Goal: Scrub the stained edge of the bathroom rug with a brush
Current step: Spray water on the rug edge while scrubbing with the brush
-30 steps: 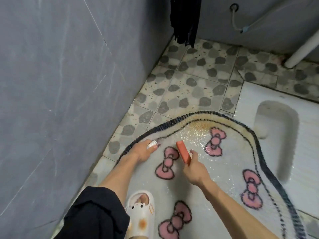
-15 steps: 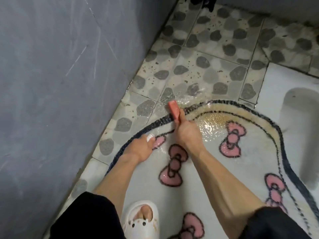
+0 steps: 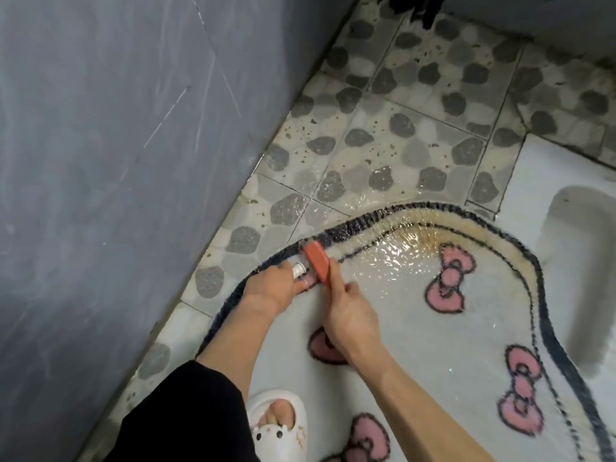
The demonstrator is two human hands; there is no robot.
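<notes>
The rug (image 3: 433, 345) lies flat on the floor (image 3: 383, 145), white with pink bows (image 3: 448, 285) and a dark border (image 3: 360, 221). Its curved far edge sits close to the corner where floor meets wall (image 3: 116, 161). Just inside the border at that far edge runs a beige band, and a brown stain (image 3: 430, 240) shows on it to the right of the hands. The pile around the stain glistens with water, and so do the tiles just beyond the border.

The brush (image 3: 317, 265), red and oblong, sits tilted on the rug's left edge, its far end touching the border. The right hand (image 3: 353, 318) grips its near end, fingers curled round it. The left hand (image 3: 273, 290) rests just beside the brush on the rug's edge, its fingers lying fairly straight against the pile and holding nothing. One finger carries a white band (image 3: 298, 269).

The floor is tiled in a grey pebble pattern. The wall on the left is plain grey with pale scratches. To the right of the rug is a white squat pan (image 3: 583, 261). At the bottom, a foot in a white slipper (image 3: 286, 441) stands on the rug, beside black cloth (image 3: 186, 421) covering a limb.
</notes>
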